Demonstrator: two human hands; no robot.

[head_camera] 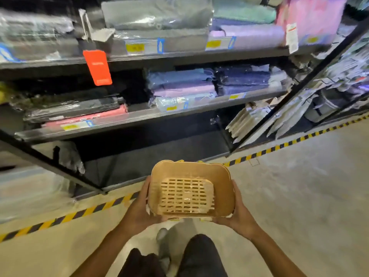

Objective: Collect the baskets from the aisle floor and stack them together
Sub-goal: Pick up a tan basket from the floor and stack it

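Note:
A tan plastic basket [190,189] with a slotted bottom is held in front of me above the aisle floor, its open top facing up. Extra rims show at its edges, so it looks like a nested stack. My left hand [140,209] grips its left side and lower corner. My right hand [238,211] grips its right side from below. Yellow handle parts peek out at the far and near rims. No other basket lies on the floor in view.
Dark metal shelving [139,116] with wrapped folded fabrics fills the view ahead. An orange tag [97,66] hangs from the upper shelf. Yellow-black hazard tape [69,216] runs along the concrete floor [299,196] at the shelf base. My dark-trousered legs [199,256] are below.

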